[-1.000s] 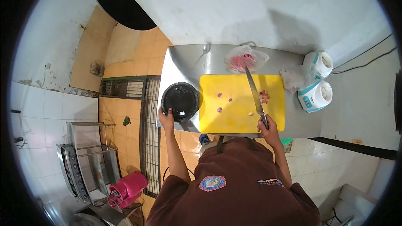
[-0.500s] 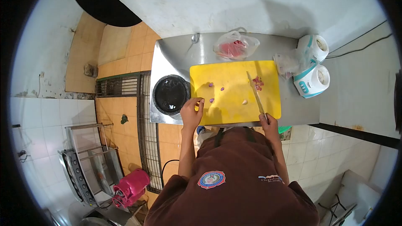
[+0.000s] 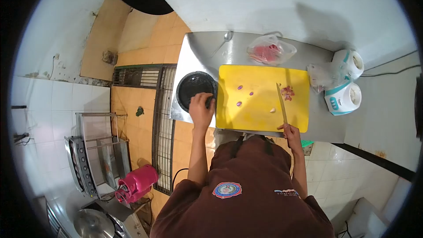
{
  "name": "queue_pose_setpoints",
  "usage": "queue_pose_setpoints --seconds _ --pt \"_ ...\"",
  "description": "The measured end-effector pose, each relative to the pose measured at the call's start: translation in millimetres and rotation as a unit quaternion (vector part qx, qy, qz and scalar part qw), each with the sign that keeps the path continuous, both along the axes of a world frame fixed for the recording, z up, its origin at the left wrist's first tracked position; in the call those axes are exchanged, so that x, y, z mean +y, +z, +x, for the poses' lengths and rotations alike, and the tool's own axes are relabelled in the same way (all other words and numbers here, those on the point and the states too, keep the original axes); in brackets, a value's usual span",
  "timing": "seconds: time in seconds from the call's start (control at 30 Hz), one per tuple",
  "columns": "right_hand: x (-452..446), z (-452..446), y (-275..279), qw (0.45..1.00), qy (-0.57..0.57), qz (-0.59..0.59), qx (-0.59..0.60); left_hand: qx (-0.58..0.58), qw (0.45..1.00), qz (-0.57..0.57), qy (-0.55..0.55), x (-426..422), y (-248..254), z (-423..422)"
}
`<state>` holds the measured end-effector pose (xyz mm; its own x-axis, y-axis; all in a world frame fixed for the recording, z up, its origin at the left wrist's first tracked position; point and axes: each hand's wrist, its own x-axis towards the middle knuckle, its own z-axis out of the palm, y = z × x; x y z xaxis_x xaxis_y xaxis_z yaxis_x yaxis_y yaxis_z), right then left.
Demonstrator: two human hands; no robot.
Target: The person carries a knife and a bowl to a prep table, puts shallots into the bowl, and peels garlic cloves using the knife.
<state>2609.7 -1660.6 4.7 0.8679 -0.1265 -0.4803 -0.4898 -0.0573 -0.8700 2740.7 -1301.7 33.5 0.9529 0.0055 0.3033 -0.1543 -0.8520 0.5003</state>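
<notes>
My left hand (image 3: pixel 201 109) is over the near right rim of a dark round stone mortar (image 3: pixel 188 79). Its fingers are bent over the mortar, the thumb apart from them, and I see nothing held between them. My right hand (image 3: pixel 291 135) is closed round the handle of a knife (image 3: pixel 282 105), whose blade points away over the yellow cutting board (image 3: pixel 251 117). Chopped reddish-purple shallot pieces (image 3: pixel 287 92) lie just right of the blade. A pale clove (image 3: pixel 272 110) sits left of it. Several small purple shallots (image 3: pixel 239 104) are spread on the board's left half.
Behind the board are a plastic bag with red contents (image 3: pixel 269 53) and a spoon (image 3: pixel 228 36). Two white-and-turquoise appliances (image 3: pixel 341 99) and a clear bag (image 3: pixel 324 77) stand at the right. A pink gas cylinder (image 3: pixel 139 183) is on the floor at lower left.
My left hand has moved from the board's left edge onto the mortar, its fingers now over the rim. My right hand keeps hold of the knife. The whole view has shifted slightly.
</notes>
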Motion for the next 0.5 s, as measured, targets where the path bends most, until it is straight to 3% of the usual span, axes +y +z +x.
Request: queue_pose_setpoints --seconds 0.13,0.23,0.3,0.43,0.5 --pt "26.9 28.1 7.1 0.995 0.062 -0.068 0.025 -0.011 0.992 0.004 0.128 62.2 -6.6 21.1" --pt "57.9 59.5 9.5 0.974 0.13 -0.184 -0.02 0.021 0.985 0.12 0.12 78.7 -6.1 32.3" --pt "73.6 73.7 15.8 0.973 0.115 -0.195 -0.035 0.043 0.979 0.174 0.098 69.0 12.0 42.3" --pt "102.1 89.3 24.4 0.969 0.117 -0.213 -0.044 0.149 0.978 -0.079 0.125 117.1 -53.8 74.6" --pt "113.6 99.1 14.6 0.966 0.118 -0.225 -0.04 0.215 0.962 -0.107 0.127 128.9 -65.9 80.3"
